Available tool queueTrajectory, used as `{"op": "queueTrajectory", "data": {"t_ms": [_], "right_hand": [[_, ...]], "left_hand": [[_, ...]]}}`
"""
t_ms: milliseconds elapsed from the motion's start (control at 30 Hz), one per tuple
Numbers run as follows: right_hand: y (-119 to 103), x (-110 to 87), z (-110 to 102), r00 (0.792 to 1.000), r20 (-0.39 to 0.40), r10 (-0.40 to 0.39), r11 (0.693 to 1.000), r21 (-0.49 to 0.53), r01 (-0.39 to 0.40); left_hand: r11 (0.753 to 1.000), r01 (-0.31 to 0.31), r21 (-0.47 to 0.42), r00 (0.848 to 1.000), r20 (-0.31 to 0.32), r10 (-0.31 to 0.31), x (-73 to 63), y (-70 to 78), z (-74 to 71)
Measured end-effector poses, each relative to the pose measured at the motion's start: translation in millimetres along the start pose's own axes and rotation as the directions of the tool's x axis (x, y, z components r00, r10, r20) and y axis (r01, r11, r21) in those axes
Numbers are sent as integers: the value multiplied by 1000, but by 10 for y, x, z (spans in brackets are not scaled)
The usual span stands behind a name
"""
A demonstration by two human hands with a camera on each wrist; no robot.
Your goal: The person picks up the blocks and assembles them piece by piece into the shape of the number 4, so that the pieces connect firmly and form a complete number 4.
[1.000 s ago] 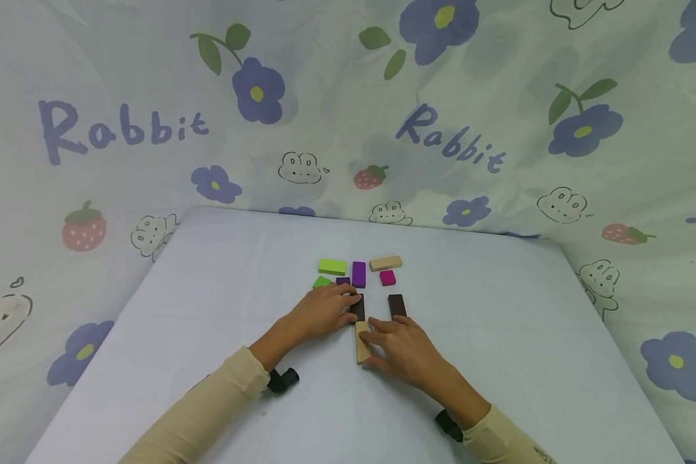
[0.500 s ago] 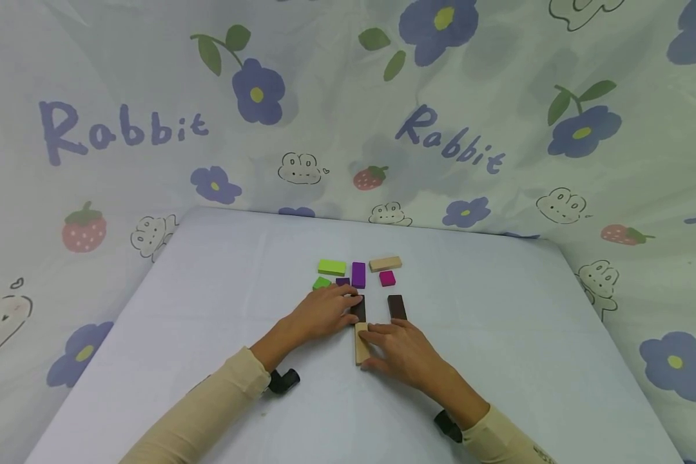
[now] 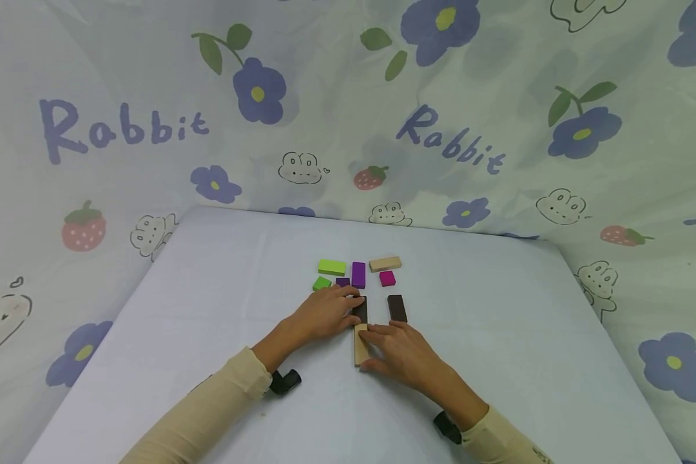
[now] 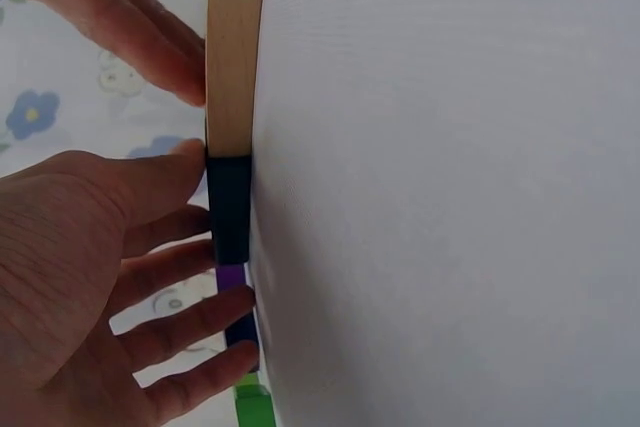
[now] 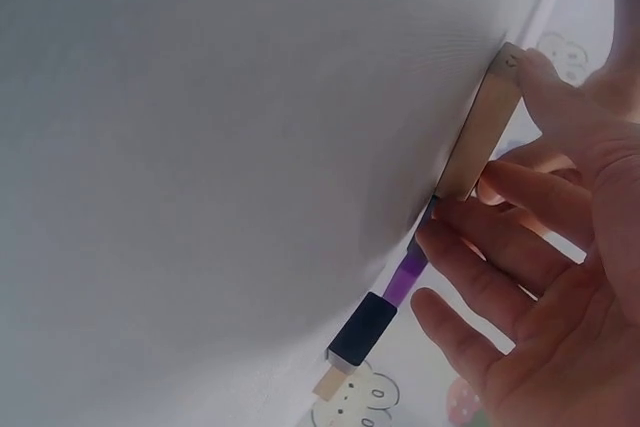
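Head view: A person's two hands work near the centre of the frame, over a desk [image 3: 499, 322] with a white covering. The left hand [image 3: 321, 312] pinches the near black block [image 3: 362, 310] with thumb and forefinger; the block lies just right of the frame's middle, partly hidden. The right hand [image 3: 403, 351] grips the long wooden block [image 3: 360, 348] immediately below it, thumb at the near end, fingertips at the upper part. The two blocks appear to touch end to end. A second black block [image 3: 397, 308] lies to the right, above the right hand, apart from both. Above the left hand lie a lime-green block [image 3: 332, 267], a small green block [image 3: 321, 283], a dark purple block [image 3: 343, 281] and an upright-set purple block [image 3: 358, 274]; right of these, a plain wooden block [image 3: 385, 263] with a magenta block [image 3: 387, 278] below it. A printed cloth [image 3: 330, 77] fills the upper frame.

Left wrist view: The long wooden block enters at top centre and meets the near black block. Thumb and fingers reach the latter from the left; the right hand shows at upper left.

Right wrist view: The long wooden block slants at upper right, the right thumb at its upper end. The second black block lies at lower centre.
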State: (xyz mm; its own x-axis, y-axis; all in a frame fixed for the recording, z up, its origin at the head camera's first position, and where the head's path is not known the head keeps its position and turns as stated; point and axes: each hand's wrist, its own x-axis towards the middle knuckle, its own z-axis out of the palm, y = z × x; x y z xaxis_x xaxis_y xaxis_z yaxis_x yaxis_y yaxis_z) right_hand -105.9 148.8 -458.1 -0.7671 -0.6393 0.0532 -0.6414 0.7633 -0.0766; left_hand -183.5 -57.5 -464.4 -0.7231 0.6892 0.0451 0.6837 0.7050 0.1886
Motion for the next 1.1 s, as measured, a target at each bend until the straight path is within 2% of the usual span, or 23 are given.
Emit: {"op": "queueTrajectory", "data": {"t_ms": [267, 500, 667, 1100], "right_hand": [[-2, -15, 1, 1000, -2, -13, 1000, 3, 13], [-15, -29, -2, 1000, 13, -4, 1000, 21, 4], [-28, -37, -7, 999, 41, 14, 999, 31, -15], [-52, -58, -17, 1000, 21, 5, 1000, 22, -5]], "left_hand": [[1000, 0, 4, 1000, 3, 0, -3, 2, 22], [1000, 20, -16, 999, 33, -19, -33, 32, -6], [1000, 4, -14, 1000, 29, -3, -46, 48, -20], [1000, -7, -5, 1000, 22, 7, -77, 67, -23]]}}
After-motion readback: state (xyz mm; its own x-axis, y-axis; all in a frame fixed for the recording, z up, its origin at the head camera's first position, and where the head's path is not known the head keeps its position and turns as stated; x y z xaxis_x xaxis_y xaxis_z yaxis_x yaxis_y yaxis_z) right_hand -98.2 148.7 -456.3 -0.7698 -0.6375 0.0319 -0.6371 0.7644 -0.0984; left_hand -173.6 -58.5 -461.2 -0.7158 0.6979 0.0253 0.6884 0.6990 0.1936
